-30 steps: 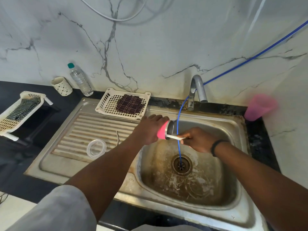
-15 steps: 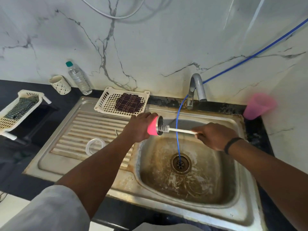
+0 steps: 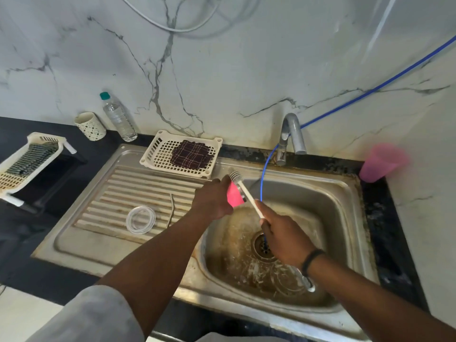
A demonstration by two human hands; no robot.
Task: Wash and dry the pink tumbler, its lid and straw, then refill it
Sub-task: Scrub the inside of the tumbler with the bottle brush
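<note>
While gripped sideways in the left hand (image 3: 213, 198) over the stained steel sink (image 3: 345, 193), pink metal tumbler (image 3: 234, 196) at the basin's left rim. Right hand (image 3: 281, 236) curled round the white-handled bottle brush (image 3: 244, 191), bristles out past the tumbler, against its far side. On the ribbed drainboard: clear round lid (image 3: 140, 219), bent metal straw (image 3: 171, 209), just beside each other.

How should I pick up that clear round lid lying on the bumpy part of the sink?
Come from above and pinch the clear lid by its rim, thumb on one edge, fingers opposite. It lies flat on the drainboard ridges, so only the rim sticks up enough to hold.
</note>
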